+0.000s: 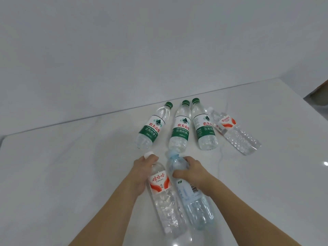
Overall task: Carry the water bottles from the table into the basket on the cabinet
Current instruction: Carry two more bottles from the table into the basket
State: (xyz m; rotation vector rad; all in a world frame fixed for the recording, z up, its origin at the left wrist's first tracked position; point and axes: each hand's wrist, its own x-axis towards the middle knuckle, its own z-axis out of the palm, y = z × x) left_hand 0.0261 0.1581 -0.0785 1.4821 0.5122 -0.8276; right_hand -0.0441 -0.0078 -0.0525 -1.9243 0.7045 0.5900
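Several water bottles lie on the white table (pixel 71 166). My left hand (pixel 142 173) grips a white-capped bottle with a red and white label (pixel 165 197) near its neck. My right hand (pixel 193 173) wraps the upper part of a pale blue bottle (pixel 197 206) beside it. Farther back lie three green-capped bottles, one on the left (pixel 150 128), one in the middle (pixel 181 128) and one on the right (pixel 204 128). Another red and white labelled bottle (pixel 234 134) rests at the far right. No basket or cabinet is in view.
A plain white wall (pixel 142 50) rises behind the table's far edge. The table's right edge runs near a dark floor patch (pixel 317 102). A thin white cord (pixel 221 157) trails across the tabletop to the right of my right hand.
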